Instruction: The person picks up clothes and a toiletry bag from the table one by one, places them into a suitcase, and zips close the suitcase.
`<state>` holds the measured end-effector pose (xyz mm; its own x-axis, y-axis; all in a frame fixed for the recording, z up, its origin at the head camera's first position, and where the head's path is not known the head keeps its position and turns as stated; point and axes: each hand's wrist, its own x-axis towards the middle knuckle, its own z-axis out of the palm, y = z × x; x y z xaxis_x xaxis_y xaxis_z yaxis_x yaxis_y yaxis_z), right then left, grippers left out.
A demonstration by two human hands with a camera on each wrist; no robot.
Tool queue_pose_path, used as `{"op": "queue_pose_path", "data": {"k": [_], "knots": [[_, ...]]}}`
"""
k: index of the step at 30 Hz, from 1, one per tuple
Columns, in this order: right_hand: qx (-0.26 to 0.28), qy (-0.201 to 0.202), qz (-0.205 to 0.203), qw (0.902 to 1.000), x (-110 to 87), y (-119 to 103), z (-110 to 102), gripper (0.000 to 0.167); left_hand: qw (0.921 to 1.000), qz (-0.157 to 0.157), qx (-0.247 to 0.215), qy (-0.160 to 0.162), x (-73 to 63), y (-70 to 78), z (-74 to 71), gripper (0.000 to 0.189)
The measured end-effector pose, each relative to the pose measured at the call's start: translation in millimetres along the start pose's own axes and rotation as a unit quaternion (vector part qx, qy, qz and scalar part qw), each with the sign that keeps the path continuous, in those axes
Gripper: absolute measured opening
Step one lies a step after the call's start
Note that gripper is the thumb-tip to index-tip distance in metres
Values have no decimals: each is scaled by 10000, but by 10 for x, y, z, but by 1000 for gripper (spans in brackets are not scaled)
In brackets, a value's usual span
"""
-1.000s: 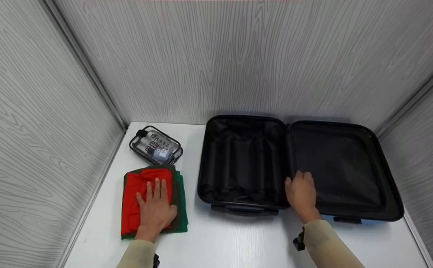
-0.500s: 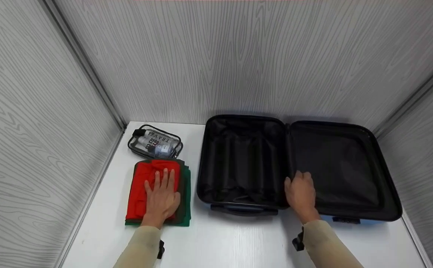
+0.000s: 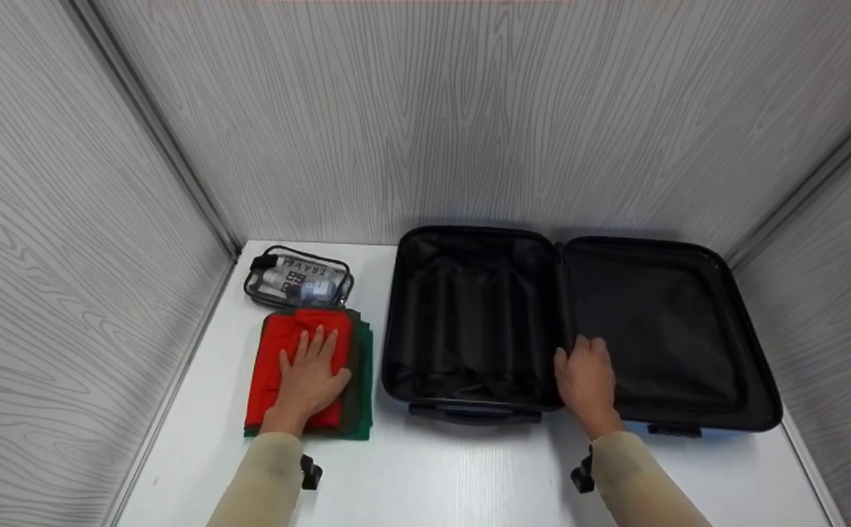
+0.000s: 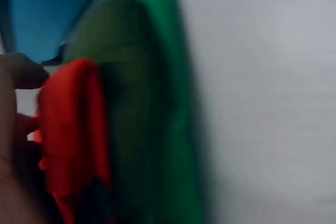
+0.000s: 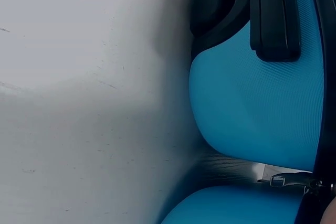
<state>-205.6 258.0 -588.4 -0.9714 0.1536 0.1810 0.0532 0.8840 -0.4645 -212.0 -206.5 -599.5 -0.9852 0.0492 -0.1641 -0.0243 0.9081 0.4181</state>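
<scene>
My left hand lies spread and flat on a folded red garment, the top of a small stack. Beneath it, a folded dark olive garment and a green one show along the stack's right side. A clear toiletry bag marked TRAVEL, holding several bottles, lies right behind the stack. With its fingers bent over the rim, my right hand holds the middle edge of an opened blue suitcase with a black lining. Its fingertips are partly hidden in the head view.
The suitcase's left shell and right shell lie hinged side by side on the white table. Grey wood-grain panels rise behind and on both sides. A carry handle juts from the left shell's front.
My left hand has slid the stack of garments away from me and slightly to the right, up to the toiletry bag, which has turned a little. My right hand keeps its place on the suitcase.
</scene>
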Motion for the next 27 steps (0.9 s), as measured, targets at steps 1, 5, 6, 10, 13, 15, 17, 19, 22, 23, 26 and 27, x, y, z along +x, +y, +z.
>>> {"op": "queue_pose_path", "data": {"k": [1, 5, 6, 10, 13, 15, 17, 19, 22, 23, 26, 27], "knots": [[31, -40, 24, 10000, 2, -3, -2, 55, 9998, -69, -150, 65, -1, -11, -56, 80], [58, -143, 78, 9998, 8, -12, -16, 56, 9961, -265, -550, 630, -16, -83, -245, 60], [39, -167, 80, 9998, 6, -13, -22, 56, 9947, -329, -568, 786, -24, -104, -278, 56], [-97, -177, 70, 9998, 8, -20, -48, 54, 9890, -815, -571, 1098, -69, -198, -380, 51], [-252, -97, -63, 9996, 15, -33, -74, 48, 9854, -1252, -575, 1004, -117, -280, -439, 57], [-356, -49, -155, 9992, 20, -45, -89, 43, 9835, -1487, -597, 842, -146, -342, -464, 63], [-448, -25, -194, 9988, 28, -61, -105, 39, 9816, -1671, -680, 631, -163, -398, -489, 71], [-489, -41, -139, 9987, 40, -75, -115, 38, 9796, -1812, -765, 422, -171, -438, -506, 78], [-521, -24, -57, 9986, 58, -94, -119, 39, 9787, -1890, -774, 202, -176, -469, -529, 84], [-531, 5, -58, 9986, 64, -96, -114, 39, 9788, -1895, -758, 164, -181, -471, -535, 84], [-604, 126, -108, 9980, 83, -106, -95, 38, 9793, -1894, -698, 124, -192, -461, -553, 83], [-647, 175, -146, 9976, 88, -107, -87, 38, 9791, -1915, -683, 121, -195, -454, -560, 82]]}}
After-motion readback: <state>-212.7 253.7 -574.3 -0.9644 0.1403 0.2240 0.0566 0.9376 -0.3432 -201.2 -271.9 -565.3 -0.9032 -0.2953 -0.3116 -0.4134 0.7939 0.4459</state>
